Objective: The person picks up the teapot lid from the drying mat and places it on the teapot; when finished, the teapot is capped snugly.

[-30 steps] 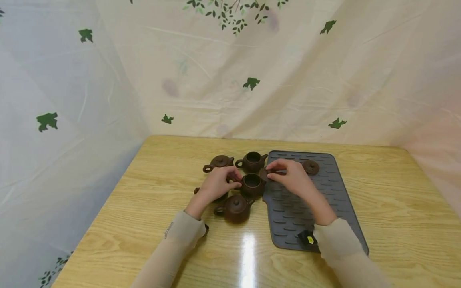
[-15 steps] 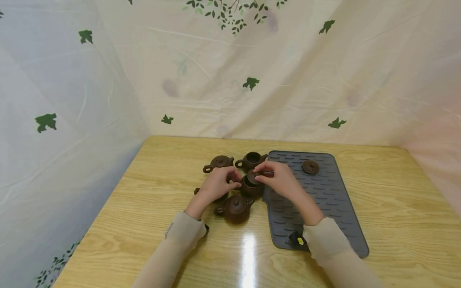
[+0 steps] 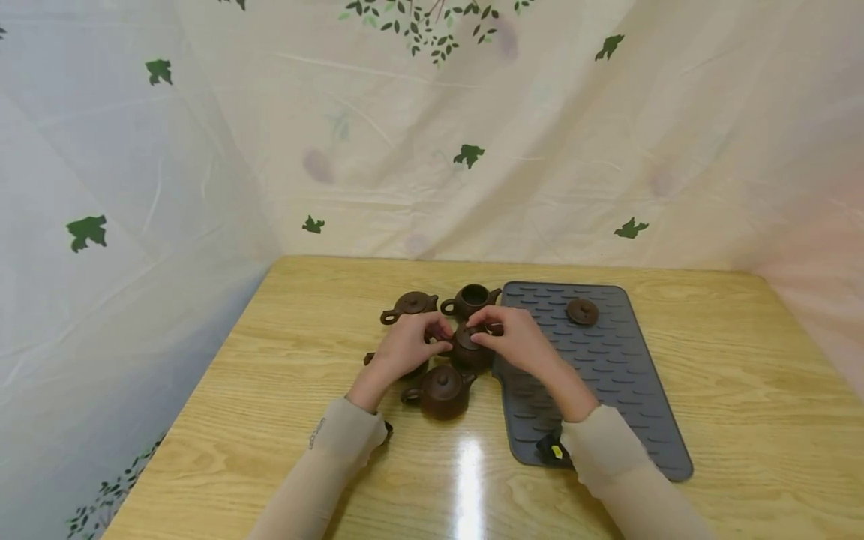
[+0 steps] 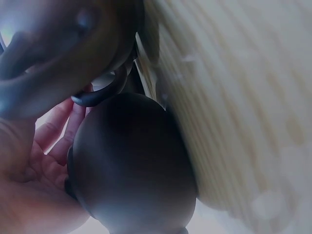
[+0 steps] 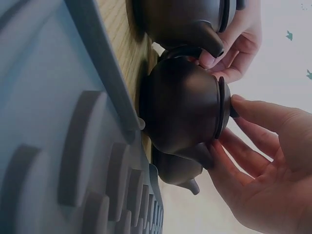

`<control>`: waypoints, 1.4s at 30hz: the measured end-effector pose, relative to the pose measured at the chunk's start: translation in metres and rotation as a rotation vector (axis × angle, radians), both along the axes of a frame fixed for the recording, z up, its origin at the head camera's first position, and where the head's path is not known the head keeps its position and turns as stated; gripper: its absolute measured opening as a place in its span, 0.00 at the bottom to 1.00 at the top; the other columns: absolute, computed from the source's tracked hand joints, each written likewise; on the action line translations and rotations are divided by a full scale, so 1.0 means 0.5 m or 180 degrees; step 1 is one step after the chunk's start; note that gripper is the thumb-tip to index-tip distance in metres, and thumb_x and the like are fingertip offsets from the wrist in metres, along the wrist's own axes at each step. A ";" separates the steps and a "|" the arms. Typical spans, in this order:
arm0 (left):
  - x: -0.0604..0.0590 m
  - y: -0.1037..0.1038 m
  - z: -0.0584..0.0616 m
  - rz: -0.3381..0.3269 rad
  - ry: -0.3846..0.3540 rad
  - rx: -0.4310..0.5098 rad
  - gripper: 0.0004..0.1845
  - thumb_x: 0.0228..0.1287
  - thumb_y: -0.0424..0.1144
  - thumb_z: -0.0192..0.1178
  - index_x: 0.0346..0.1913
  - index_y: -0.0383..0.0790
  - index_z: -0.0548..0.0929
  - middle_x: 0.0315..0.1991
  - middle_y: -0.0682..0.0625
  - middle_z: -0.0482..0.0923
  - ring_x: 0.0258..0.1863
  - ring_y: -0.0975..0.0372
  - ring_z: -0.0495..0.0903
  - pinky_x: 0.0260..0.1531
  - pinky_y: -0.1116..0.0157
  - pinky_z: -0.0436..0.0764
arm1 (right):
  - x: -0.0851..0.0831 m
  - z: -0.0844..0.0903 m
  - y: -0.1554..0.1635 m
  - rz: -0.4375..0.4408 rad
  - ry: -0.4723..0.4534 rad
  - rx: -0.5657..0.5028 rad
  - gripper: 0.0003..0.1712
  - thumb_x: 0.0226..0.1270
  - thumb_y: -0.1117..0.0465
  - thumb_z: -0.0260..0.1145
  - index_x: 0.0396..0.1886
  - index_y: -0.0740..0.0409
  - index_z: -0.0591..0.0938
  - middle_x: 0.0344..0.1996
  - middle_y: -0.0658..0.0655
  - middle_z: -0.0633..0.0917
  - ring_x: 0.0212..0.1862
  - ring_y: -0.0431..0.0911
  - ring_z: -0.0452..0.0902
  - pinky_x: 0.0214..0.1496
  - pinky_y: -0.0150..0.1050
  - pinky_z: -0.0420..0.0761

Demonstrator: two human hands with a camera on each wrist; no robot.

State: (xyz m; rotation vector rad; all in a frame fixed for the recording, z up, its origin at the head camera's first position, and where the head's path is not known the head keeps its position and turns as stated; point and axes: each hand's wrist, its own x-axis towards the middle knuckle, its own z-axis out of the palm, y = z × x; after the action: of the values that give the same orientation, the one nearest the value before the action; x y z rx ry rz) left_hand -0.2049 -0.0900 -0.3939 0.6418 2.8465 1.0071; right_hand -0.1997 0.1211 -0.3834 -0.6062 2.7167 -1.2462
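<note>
A dark brown teapot (image 3: pixel 470 358) stands among others at the left edge of the grey mat, its round lid (image 5: pixel 224 105) sitting over the opening. My right hand (image 3: pixel 516 339) pinches that lid by its knob, thumb on one side and fingertips opposite. From the left, my left hand (image 3: pixel 407 345) reaches over another teapot and pinches the handle (image 4: pixel 105 95) of the middle one between thumb and fingers. A lidded teapot (image 3: pixel 443 393) is nearest the front, and an uncovered teapot (image 3: pixel 472 301) stands just behind the middle one.
On the ridged grey mat (image 3: pixel 594 390) lies a loose lid (image 3: pixel 582 312). A lidded teapot (image 3: pixel 414 303) stands at the back left, and another teapot (image 3: pixel 412 371) is partly hidden under my left hand. A patterned curtain (image 3: pixel 405 187) hangs behind the wooden table (image 3: pixel 270 360).
My right hand has moved left with the lid and lowered it from beside the middle teapot onto its opening. The left hand has stayed at the handle.
</note>
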 end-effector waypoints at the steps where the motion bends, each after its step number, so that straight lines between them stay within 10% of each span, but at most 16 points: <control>1: 0.000 0.000 0.001 -0.0001 0.0005 -0.0002 0.06 0.57 0.40 0.68 0.36 0.50 0.81 0.33 0.57 0.82 0.33 0.68 0.80 0.37 0.67 0.79 | 0.000 0.000 0.001 0.0007 -0.0003 0.0031 0.09 0.64 0.57 0.65 0.43 0.48 0.82 0.44 0.50 0.83 0.47 0.48 0.79 0.46 0.46 0.79; 28: -0.031 0.021 0.020 0.0272 0.0106 0.0314 0.05 0.58 0.38 0.66 0.37 0.44 0.82 0.34 0.52 0.83 0.34 0.63 0.83 0.36 0.65 0.81 | -0.016 0.027 0.082 -0.0095 0.0009 -0.0152 0.13 0.66 0.59 0.63 0.49 0.56 0.81 0.48 0.57 0.83 0.51 0.52 0.78 0.52 0.49 0.78; 42: -0.047 0.035 0.014 0.0646 0.0036 0.0254 0.13 0.57 0.36 0.67 0.46 0.44 0.82 0.46 0.48 0.80 0.48 0.55 0.80 0.46 0.57 0.78 | -0.037 0.015 0.198 -0.1080 0.0248 -0.0113 0.15 0.66 0.55 0.63 0.48 0.58 0.81 0.45 0.60 0.84 0.48 0.54 0.79 0.46 0.50 0.78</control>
State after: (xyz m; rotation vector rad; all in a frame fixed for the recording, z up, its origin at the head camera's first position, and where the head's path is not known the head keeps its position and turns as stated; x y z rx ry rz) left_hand -0.2286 -0.0727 -0.3869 0.3695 2.9406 1.1528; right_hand -0.2184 0.2199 -0.3759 -0.2026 2.9586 -1.3663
